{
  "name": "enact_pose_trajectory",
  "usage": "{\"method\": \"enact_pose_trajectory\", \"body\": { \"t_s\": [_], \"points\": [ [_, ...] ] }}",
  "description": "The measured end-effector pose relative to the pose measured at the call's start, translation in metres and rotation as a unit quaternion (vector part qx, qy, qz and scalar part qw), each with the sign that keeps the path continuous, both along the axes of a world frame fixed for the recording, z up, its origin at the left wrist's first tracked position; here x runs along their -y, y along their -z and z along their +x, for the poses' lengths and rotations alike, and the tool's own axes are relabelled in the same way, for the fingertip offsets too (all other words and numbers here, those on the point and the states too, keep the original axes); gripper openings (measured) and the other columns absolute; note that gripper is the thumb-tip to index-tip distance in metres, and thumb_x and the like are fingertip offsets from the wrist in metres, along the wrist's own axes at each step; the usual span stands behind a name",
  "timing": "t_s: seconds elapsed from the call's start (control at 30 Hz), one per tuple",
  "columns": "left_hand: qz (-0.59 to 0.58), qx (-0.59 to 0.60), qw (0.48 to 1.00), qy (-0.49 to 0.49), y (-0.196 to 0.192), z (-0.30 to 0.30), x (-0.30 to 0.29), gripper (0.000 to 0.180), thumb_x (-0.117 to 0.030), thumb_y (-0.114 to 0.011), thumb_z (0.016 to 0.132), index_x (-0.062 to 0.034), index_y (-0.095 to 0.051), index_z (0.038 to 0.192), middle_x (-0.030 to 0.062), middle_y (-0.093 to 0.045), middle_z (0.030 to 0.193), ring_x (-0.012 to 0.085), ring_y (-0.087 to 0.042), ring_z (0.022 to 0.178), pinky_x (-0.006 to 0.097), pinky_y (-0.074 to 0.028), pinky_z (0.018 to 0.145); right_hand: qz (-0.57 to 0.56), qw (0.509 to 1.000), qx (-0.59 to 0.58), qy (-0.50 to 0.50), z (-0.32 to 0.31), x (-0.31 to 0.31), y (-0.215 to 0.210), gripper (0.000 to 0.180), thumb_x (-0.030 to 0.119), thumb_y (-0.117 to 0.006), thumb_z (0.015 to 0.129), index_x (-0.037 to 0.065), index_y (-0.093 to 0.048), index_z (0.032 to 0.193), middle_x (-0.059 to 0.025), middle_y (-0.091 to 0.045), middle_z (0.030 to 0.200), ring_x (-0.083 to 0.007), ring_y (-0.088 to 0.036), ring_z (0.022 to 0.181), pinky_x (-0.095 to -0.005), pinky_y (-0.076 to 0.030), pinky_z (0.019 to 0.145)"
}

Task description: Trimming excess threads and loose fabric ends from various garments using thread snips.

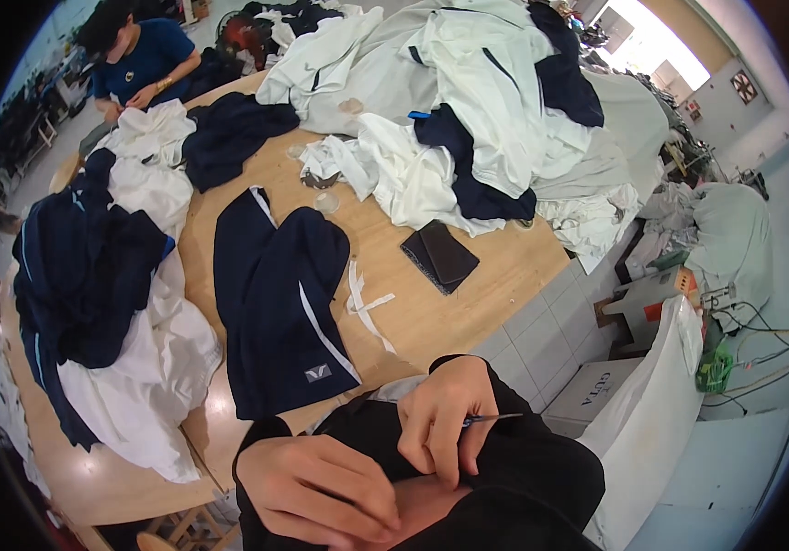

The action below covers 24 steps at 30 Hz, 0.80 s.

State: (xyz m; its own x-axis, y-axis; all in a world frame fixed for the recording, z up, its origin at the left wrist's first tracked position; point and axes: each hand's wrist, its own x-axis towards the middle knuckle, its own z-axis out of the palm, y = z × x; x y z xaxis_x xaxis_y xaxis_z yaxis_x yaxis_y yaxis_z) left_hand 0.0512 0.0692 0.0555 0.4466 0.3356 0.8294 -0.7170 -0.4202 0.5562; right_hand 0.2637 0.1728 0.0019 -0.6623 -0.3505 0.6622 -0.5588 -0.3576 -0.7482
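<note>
Resting in the person's lap at the lower edge of the view, below the near rim of the wooden table (468,303), a black garment (541,468) is bunching in soft folds. The left hand (321,487) is lying on the cloth with its fingers curled together and pressing down, pinning a fold; whether it is actually pinching the fabric I cannot tell. The right hand (445,413) is closing thumb and fingers on a thin metal tool (495,419), its slender tip pointing out to the right, and is also touching the cloth just beneath. Judging by the drape, the garment is looking light, limp and easily shifted, neither fragile nor slippery; taking it at a seam or hem and keeping it taut between both hands is probably serving best, with care for the tool's point. Lying on the table well apart: a navy garment with white piping (275,303), white fabric strips (367,308), a dark folded piece (440,257), and heaps of white and navy clothing (468,110). Another person in a blue shirt (142,60) is sitting at the far left.
</note>
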Motion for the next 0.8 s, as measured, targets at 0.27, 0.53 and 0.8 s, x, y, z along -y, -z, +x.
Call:
{"method": "enact_pose_trajectory", "body": {
  "t_s": [0.27,0.53,0.8],
  "points": [
    [0.018,-0.252,0.968,0.002,-0.011,0.024,0.008,0.040,-0.011,-0.052,0.110,0.0217,-0.064,0.129,0.0416,-0.059,0.138,0.0530,-0.068,0.117,0.051,-0.057,0.103,-0.054,0.981,-0.008,0.186,0.006,-0.002,-0.019,0.026,0.020,-0.069,0.110,0.000,-0.074,0.094,-0.0122,-0.068,0.091,-0.0259,-0.067,0.072,-0.0381,-0.048,0.056],
    [0.295,-0.252,0.916,-0.102,-0.001,0.061,0.006,0.049,-0.025,-0.062,0.090,0.0173,-0.060,0.115,0.0330,-0.057,0.108,0.0469,-0.060,0.101,0.048,-0.049,0.097,-0.008,0.991,-0.003,0.131,-0.003,-0.017,-0.025,0.020,0.023,-0.079,0.104,0.005,-0.076,0.095,-0.0109,-0.069,0.093,-0.0247,-0.065,0.078,-0.0360,-0.047,0.064],
    [0.285,-0.249,0.925,-0.022,0.012,0.079,0.001,0.046,-0.022,-0.062,0.093,0.0167,-0.060,0.117,0.0326,-0.058,0.110,0.0468,-0.061,0.103,0.047,-0.051,0.097,-0.022,0.994,-0.025,0.102,-0.010,-0.021,-0.027,0.017,0.019,-0.081,0.102,0.005,-0.076,0.095,-0.0102,-0.069,0.094,-0.0243,-0.065,0.074,-0.0357,-0.047,0.061]
  ]
}}
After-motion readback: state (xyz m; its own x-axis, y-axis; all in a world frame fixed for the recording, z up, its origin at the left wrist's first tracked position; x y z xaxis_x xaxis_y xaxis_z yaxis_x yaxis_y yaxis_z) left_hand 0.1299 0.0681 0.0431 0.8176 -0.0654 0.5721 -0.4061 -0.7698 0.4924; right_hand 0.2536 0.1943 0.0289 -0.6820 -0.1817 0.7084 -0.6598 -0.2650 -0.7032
